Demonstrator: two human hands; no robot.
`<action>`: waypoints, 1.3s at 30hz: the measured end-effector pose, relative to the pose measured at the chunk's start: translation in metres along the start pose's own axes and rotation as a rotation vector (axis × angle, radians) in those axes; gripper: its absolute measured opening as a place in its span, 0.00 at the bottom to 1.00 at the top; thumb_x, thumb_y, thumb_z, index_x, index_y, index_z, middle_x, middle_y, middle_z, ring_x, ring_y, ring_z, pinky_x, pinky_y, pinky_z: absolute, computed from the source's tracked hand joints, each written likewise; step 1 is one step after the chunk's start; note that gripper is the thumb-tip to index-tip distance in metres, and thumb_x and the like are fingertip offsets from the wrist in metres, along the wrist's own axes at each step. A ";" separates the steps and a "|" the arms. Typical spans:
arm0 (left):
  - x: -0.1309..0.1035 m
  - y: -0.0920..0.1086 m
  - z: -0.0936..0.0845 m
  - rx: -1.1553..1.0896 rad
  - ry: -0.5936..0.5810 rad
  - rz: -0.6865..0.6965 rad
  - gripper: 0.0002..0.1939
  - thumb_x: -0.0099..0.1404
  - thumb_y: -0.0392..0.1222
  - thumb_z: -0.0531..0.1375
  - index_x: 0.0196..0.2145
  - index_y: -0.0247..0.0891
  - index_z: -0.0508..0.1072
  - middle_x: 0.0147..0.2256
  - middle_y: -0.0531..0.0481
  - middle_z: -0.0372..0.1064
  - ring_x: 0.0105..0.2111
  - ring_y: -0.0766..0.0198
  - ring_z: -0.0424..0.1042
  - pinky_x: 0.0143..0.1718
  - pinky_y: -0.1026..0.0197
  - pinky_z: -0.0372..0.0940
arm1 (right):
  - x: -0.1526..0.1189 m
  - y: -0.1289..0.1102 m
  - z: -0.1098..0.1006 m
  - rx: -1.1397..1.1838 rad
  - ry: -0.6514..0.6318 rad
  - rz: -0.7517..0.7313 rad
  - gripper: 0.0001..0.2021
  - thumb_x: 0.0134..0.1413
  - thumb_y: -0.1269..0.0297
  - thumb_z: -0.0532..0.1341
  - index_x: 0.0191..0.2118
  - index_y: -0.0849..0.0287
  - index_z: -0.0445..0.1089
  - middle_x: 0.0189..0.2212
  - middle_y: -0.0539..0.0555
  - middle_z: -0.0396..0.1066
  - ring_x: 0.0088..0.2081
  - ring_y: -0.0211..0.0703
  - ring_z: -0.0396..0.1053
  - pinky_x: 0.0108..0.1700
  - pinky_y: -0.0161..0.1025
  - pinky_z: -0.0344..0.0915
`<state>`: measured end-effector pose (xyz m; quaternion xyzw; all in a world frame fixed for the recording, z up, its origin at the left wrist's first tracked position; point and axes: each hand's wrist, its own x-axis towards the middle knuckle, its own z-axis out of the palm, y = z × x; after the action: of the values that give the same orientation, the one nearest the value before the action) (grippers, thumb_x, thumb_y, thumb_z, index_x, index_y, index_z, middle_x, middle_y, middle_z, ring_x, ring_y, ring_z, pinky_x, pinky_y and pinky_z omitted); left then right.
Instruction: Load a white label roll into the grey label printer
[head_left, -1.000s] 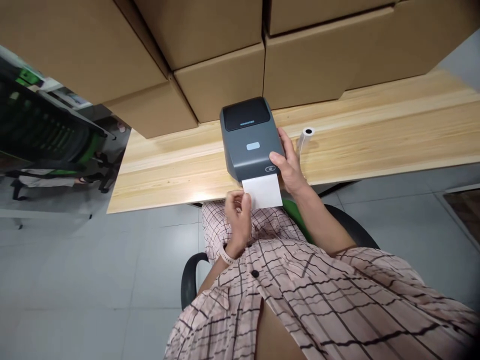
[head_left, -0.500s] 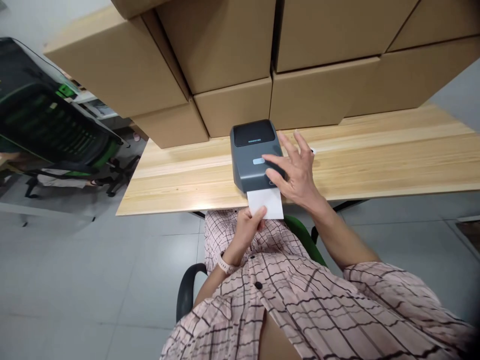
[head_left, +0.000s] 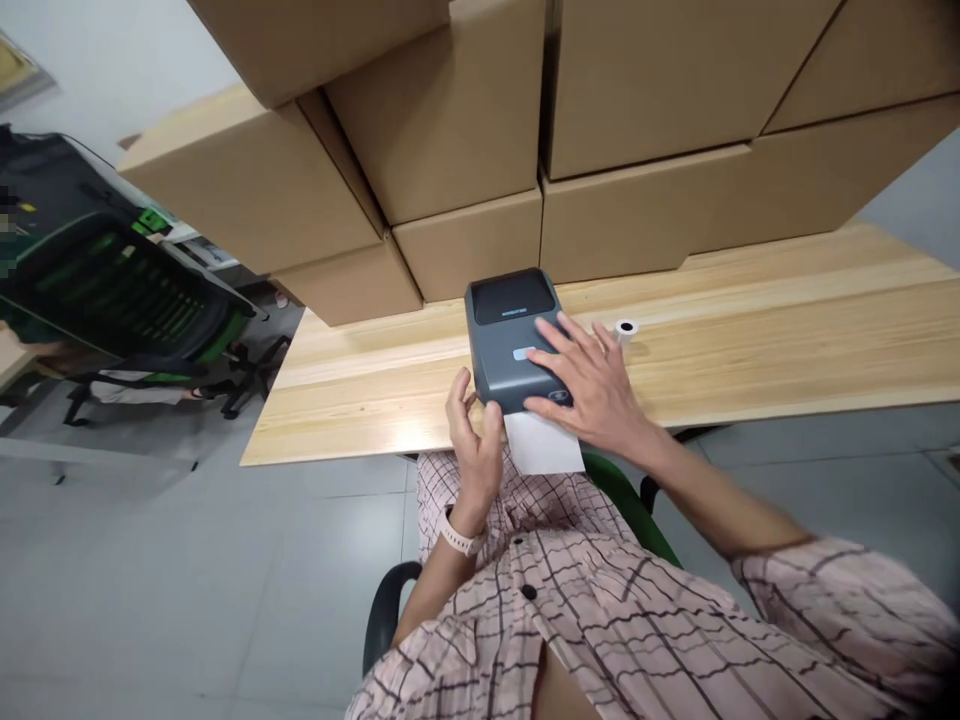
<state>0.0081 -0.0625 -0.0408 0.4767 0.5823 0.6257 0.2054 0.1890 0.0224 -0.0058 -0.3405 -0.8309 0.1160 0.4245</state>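
A dark grey label printer (head_left: pixel 499 365) stands near the front edge of the wooden table, with a pale button on its top. White paper (head_left: pixel 544 445) sticks out of its front and hangs past the table edge. My right hand (head_left: pixel 592 380) lies over the printer's right side, fingers spread, one fingertip by the button. At the printer's front left corner is my left hand (head_left: pixel 476 440), open, thumb and fingers apart, holding nothing. A small white roll with a dark core (head_left: pixel 626 328) stands right of my right hand.
Stacked cardboard boxes (head_left: pixel 465 240) line the back of the wooden table (head_left: pixel 360 400). At the left, beyond the table, is a black and green office chair (head_left: pixel 127 290) with a person partly visible in it. A chair armrest (head_left: pixel 386 610) is beside my left elbow.
My left hand has let go of the paper and moved up and left to the printer's corner. My right hand has flattened onto the printer's top. The view has shifted slightly, and the roll shows more.
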 end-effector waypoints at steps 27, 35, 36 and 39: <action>0.138 -0.012 0.014 -0.048 -0.109 -0.062 0.27 0.71 0.57 0.62 0.60 0.40 0.76 0.64 0.36 0.72 0.66 0.47 0.70 0.67 0.43 0.65 | 0.131 0.036 -0.021 0.176 0.206 0.041 0.38 0.72 0.35 0.47 0.77 0.49 0.48 0.78 0.56 0.51 0.77 0.55 0.50 0.79 0.58 0.46; 0.122 0.000 0.007 0.408 -0.379 -0.264 0.36 0.66 0.53 0.61 0.68 0.36 0.68 0.53 0.37 0.80 0.48 0.50 0.78 0.51 0.50 0.69 | 0.196 0.055 -0.014 0.001 0.054 0.133 0.38 0.75 0.40 0.44 0.78 0.43 0.23 0.76 0.43 0.55 0.80 0.34 0.32 0.80 0.54 0.36; 0.126 0.006 0.006 0.509 -0.409 -0.265 0.35 0.66 0.53 0.61 0.67 0.36 0.69 0.47 0.39 0.81 0.46 0.50 0.78 0.49 0.50 0.69 | 0.200 0.056 -0.014 -0.040 0.035 0.128 0.38 0.76 0.42 0.44 0.78 0.45 0.21 0.77 0.43 0.51 0.80 0.35 0.32 0.80 0.55 0.36; 0.137 0.015 0.006 0.651 -0.504 -0.281 0.34 0.65 0.49 0.59 0.67 0.35 0.69 0.33 0.45 0.80 0.41 0.48 0.78 0.45 0.51 0.67 | 0.197 0.053 -0.014 -0.125 0.118 0.067 0.41 0.75 0.45 0.49 0.79 0.56 0.27 0.81 0.52 0.39 0.80 0.46 0.35 0.79 0.59 0.41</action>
<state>-0.0455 0.0490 0.0209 0.5707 0.7401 0.2395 0.2631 0.1442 0.1911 0.1004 -0.4002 -0.7982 0.0578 0.4465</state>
